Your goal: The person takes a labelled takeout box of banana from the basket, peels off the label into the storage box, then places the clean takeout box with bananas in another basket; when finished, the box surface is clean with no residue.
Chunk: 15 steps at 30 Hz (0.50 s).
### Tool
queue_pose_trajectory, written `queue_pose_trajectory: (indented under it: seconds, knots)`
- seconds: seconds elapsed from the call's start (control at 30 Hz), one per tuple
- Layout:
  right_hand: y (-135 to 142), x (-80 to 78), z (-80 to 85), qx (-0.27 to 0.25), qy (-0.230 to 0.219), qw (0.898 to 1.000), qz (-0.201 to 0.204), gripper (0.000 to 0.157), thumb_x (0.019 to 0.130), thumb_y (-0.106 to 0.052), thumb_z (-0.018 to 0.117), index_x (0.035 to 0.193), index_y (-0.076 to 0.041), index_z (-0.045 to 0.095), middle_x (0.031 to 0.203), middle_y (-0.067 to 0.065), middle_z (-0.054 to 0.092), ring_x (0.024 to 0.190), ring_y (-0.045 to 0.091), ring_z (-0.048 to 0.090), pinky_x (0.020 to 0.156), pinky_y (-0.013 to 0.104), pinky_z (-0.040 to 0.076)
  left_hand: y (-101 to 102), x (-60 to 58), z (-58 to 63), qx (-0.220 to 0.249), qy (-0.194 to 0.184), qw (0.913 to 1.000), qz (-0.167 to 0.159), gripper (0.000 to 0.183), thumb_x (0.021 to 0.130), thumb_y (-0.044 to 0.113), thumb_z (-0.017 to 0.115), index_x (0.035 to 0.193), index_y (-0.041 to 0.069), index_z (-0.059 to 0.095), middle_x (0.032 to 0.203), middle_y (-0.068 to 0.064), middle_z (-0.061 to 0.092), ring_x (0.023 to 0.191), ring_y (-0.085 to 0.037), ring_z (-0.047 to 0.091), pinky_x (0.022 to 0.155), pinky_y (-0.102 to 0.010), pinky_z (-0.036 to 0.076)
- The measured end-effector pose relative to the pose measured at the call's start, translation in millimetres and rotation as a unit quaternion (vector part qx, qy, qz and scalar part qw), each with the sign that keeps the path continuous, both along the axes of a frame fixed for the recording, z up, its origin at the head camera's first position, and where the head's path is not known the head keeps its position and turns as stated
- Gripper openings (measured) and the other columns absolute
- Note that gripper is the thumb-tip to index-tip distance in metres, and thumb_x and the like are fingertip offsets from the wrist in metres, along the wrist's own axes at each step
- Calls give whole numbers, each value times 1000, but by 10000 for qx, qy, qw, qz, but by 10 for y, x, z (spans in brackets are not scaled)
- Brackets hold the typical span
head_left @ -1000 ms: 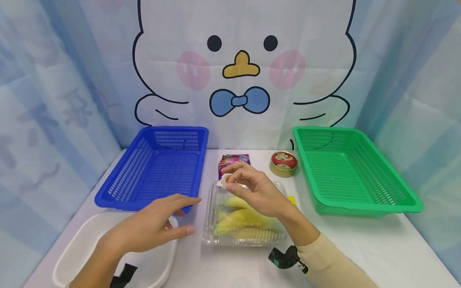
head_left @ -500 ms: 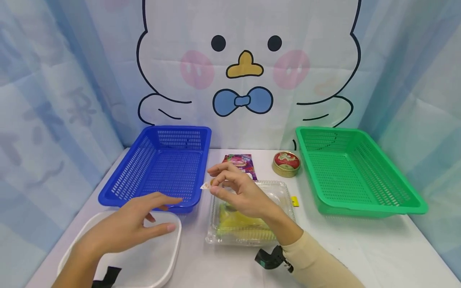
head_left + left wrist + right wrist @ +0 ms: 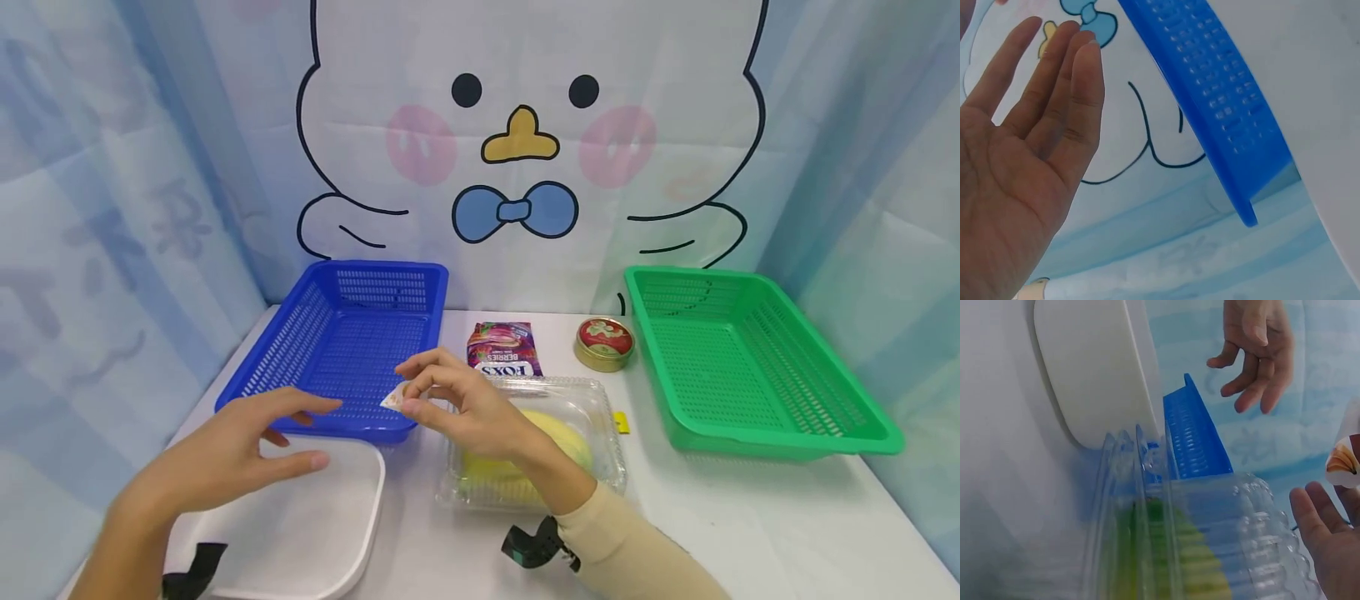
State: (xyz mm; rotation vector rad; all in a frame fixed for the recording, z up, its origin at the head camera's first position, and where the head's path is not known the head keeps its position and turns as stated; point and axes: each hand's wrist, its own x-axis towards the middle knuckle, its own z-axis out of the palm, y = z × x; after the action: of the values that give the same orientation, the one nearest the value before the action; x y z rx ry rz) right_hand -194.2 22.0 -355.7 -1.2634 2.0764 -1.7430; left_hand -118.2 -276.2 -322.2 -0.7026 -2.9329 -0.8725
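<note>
My right hand (image 3: pixel 463 410) pinches a small white cup-like pack (image 3: pixel 393 397) between thumb and fingers, by the near right corner of the blue basket (image 3: pixel 378 429). In the right wrist view the pack (image 3: pixel 1342 465) shows an orange and brown print; its exact kind is unclear. Below my right forearm stands a clear plastic clamshell box (image 3: pixel 600 408), lid closed, with yellow fruit (image 3: pixel 558 437) inside. My left hand (image 3: pixel 217 450) hovers above the white tub (image 3: pixel 371 500), fingers loosely extended and holding nothing. The left wrist view shows that open palm (image 3: pixel 1016 169).
A purple FOX'S berries candy bag (image 3: pixel 504 348) lies behind the clamshell box. A round red and gold tin (image 3: pixel 604 343) stands beside the green basket (image 3: pixel 795 446) on the right. A small yellow piece (image 3: pixel 622 422) shows at the box's right side. Printed curtains surround the table.
My right hand has moved left with the small pack, from over the clamshell box to the blue basket's corner. The left hand has drawn left. The candy bag is now less covered.
</note>
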Motion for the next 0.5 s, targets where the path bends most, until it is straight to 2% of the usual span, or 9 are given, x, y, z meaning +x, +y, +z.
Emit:
queue_pose_trajectory:
  seconds: [0.23,0.37,0.5]
  knots:
    - [-168,32,-22,159,6,9998,129,7,103,-16,64,100,-10,67,137,0,53,135,13,49,111,33,47,-108,33,-35,-66,172,9998,51,54,86,43,83,134,23,67,122,9,69,106,-18,64,79,-27,59]
    - [-268,60,-22,172,17,9996,227,8,103,-16,63,101,-9,67,139,2,53,134,12,49,109,32,48,-202,78,-81,-219,276,9992,173,55,83,46,85,132,26,68,117,11,66,106,-16,63,80,-27,58]
    - [-353,95,-40,298,36,9992,253,9,103,-18,64,102,-10,68,138,-1,54,134,10,49,109,31,47,-337,124,-134,-363,381,9982,279,56,81,45,86,132,28,68,121,9,63,108,-9,59,80,-29,58]
